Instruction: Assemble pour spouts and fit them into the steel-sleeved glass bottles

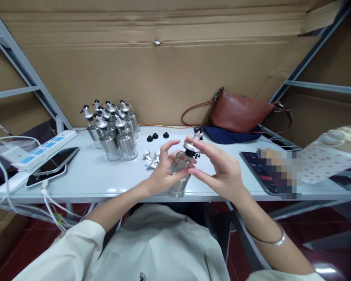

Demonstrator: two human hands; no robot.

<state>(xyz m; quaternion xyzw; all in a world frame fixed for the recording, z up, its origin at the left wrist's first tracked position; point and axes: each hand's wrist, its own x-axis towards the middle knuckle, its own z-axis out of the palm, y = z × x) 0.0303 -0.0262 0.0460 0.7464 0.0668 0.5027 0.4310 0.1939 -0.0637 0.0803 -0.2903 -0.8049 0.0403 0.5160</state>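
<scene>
our left grip point(160, 175) is closed around the upper part of a clear glass bottle point(177, 191), and our right grip point(224, 168) is clamped on a silver pourer point(197, 135), its black ribbed end just beside the bottle's mouth; we cannot tell whether they touch.

behind everything we see a wall of brown cardboard point(175, 86). before it runs our pale table point(90, 177), with the glass bottle near its front edge, almost upright. at the back right, a brown handbag point(236, 111) lies on a dark blue cloth point(231, 135). a cluster of bottles point(109, 145), metal-banded and fitted with pourers, stands at the back left. nearer our left side lies a white power strip point(46, 150); at our right, a phone point(256, 169). small pale spouts point(148, 156) lie just past our left grip, and beyond them, three little black stoppers point(165, 135).
</scene>
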